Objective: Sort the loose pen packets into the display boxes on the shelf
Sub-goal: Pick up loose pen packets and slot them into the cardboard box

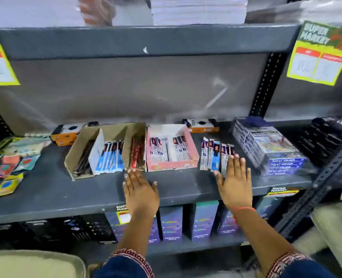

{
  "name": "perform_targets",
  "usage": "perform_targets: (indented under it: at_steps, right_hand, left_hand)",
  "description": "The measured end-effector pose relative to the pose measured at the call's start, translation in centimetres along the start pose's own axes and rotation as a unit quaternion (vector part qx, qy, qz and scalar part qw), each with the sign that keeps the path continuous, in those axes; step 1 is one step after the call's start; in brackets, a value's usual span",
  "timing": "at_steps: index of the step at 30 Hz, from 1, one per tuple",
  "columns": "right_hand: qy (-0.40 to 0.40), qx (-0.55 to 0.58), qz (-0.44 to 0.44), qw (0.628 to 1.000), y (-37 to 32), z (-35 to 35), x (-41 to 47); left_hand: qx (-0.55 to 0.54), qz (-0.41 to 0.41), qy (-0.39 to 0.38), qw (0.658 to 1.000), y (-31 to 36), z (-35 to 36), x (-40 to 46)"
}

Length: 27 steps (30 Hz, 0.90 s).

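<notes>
Several loose pen packets [212,154] lie in a fanned row on the grey shelf [65,193], right of the boxes. My right hand [235,180] rests flat, fingers spread, with its fingertips on the right end of that row. My left hand [140,190] lies flat and empty on the shelf, its fingertips just short of the brown cardboard box [135,149] of red packets. A pink display box [193,151] holds white and purple packets. A white box [94,155] holds blue packets, and another brown box [71,155] at the left holds dark packets.
Shrink-wrapped colour-pencil packs [266,149] are stacked at the right, black boxes [324,139] beyond them. Colourful pouches [9,157] lie at the left. Orange boxes [203,125] stand behind the display boxes. The shelf below holds purple cartons [171,223]. Yellow price tags [320,55] hang overhead.
</notes>
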State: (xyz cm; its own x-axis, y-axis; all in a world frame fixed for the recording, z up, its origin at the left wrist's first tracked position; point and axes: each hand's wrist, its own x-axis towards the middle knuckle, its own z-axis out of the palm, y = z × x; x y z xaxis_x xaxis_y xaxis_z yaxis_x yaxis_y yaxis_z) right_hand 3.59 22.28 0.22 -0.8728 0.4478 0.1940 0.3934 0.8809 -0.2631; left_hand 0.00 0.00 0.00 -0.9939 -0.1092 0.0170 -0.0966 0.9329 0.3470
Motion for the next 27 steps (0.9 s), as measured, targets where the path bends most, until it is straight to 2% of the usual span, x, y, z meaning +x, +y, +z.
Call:
perform_targets:
  at_steps: [3, 5, 10, 18, 24, 27]
  right_hand:
    - [0.019, 0.02, 0.028, 0.999, 0.5, 0.0, 1.6]
    - [0.015, 0.032, 0.05, 0.998, 0.6, -0.3, 2.7]
    - [-0.046, 0.08, 0.113, 0.989, 0.5, -1.3, 5.4]
    - [-0.087, 0.159, 0.206, 0.962, 1.0, -1.5, 9.4]
    - [-0.144, 0.2, 0.237, 0.94, 1.4, -2.0, 10.9]
    - [-0.135, 0.181, 0.224, 0.948, 1.7, -2.0, 11.3]
  left_hand:
    - [-0.053, -0.078, -0.001, 0.996, 0.4, 0.7, 1.1]
    - [-0.067, -0.095, 0.005, 0.993, 0.9, 1.1, 1.7]
    - [-0.037, -0.11, 0.02, 0.993, 1.3, 1.9, 2.4]
    - [-0.02, -0.117, 0.038, 0.992, 1.3, 2.5, 2.5]
    - [-0.01, -0.115, 0.046, 0.992, 1.4, 2.4, 2.4]
    - [-0.013, -0.117, 0.048, 0.992, 1.5, 2.2, 2.4]
